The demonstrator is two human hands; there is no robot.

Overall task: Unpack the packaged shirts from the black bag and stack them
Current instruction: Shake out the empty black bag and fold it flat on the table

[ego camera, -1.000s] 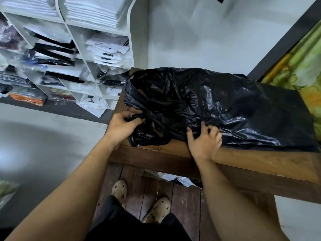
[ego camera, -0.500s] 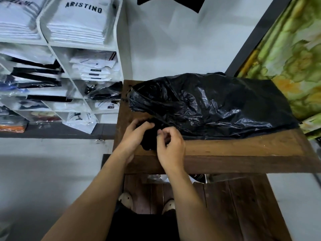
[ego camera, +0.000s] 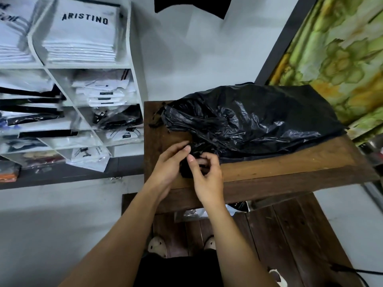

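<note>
A full black plastic bag (ego camera: 255, 121) lies on its side across a dark wooden table (ego camera: 290, 168). Its bunched, knotted mouth points toward me at the table's near left. My left hand (ego camera: 169, 162) and my right hand (ego camera: 205, 172) are both pinching that knotted end, fingers closed on the plastic. The bag's contents are hidden; no packaged shirt shows outside it.
White shelves (ego camera: 128, 65) at the left hold stacks of packaged white shirts (ego camera: 83, 38) and black garments in clear wrap. A green patterned curtain (ego camera: 335, 59) hangs at the right behind a dark frame. Wooden floorboards (ego camera: 290, 235) and my feet are below the table edge.
The view tilted up and shifted. My right hand moved left from the bag's side to the knotted end, joining my left hand, and both now work the knot close together.
</note>
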